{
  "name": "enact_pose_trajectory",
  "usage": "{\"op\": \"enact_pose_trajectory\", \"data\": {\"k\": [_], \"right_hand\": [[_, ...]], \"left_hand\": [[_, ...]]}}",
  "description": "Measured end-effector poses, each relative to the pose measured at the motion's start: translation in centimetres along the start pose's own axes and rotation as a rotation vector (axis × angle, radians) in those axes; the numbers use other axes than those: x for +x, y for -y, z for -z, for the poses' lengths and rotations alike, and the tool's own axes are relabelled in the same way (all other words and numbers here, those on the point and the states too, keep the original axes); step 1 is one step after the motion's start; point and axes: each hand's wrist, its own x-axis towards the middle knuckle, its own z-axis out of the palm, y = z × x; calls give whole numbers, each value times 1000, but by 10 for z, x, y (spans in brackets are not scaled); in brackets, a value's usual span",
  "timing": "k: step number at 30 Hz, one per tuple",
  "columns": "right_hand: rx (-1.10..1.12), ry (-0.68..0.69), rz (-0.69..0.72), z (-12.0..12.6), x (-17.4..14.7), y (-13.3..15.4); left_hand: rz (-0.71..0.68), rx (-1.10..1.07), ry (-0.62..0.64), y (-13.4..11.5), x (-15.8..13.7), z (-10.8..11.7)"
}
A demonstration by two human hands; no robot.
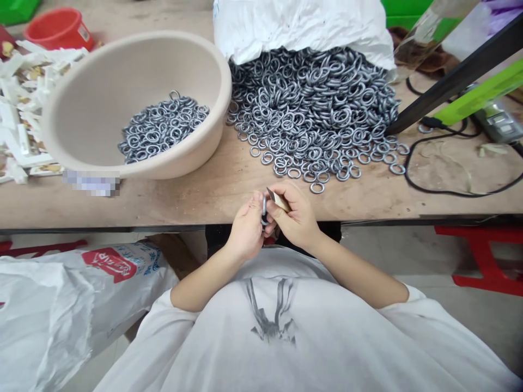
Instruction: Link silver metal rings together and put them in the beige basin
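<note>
Close to the table's front edge, my left hand [245, 226] is closed on a grey ring [264, 206], pinched upright between thumb and fingers. My right hand [297, 215] touches the ring's other side and is closed round a small knife [279, 200], with a dark pointed blade and a pale handle. How far the blade sits from the ring is hard to tell. Just beyond the hands, a large pile of grey rings [310, 120] spills from a white sack [302, 30]. More grey rings [165, 128] lie in a beige basin [139, 54] on the left.
White plastic pieces [20, 130] and a red tub [59, 30] are at the far left. A black post [453, 76], a green bar [482, 92] and a looped black cable [449, 191] occupy the right. Below are a white sack [73, 305] and a red stool [486, 258].
</note>
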Motion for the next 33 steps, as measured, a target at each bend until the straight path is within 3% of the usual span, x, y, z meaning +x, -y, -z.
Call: {"op": "enact_pose_trajectory", "data": {"k": [3,5,10,12,15,18,22,27,33], "right_hand": [[-26,-73,165,1,1,2],[-37,-85,166,1,2,5],[228,-38,-126,1,8,7],[284,-50,-171,5,11,7],[93,-64,-37,14,10,8],[-188,25,109,20,3,10],[-359,50,178,18,-4,11],[-371,81,140,18,-1,10],[-356,-45,-51,30,5,1]], "left_hand": [[-46,0,-6,4,0,1],[-59,11,18,6,0,2],[-81,9,177,5,-1,2],[-57,-4,225,1,-2,2],[-18,-52,216,-4,-1,4],[-6,-100,148,-6,0,5],[14,-108,81,-6,1,4],[15,-90,61,-5,-1,3],[12,-55,230,-7,-9,2]]}}
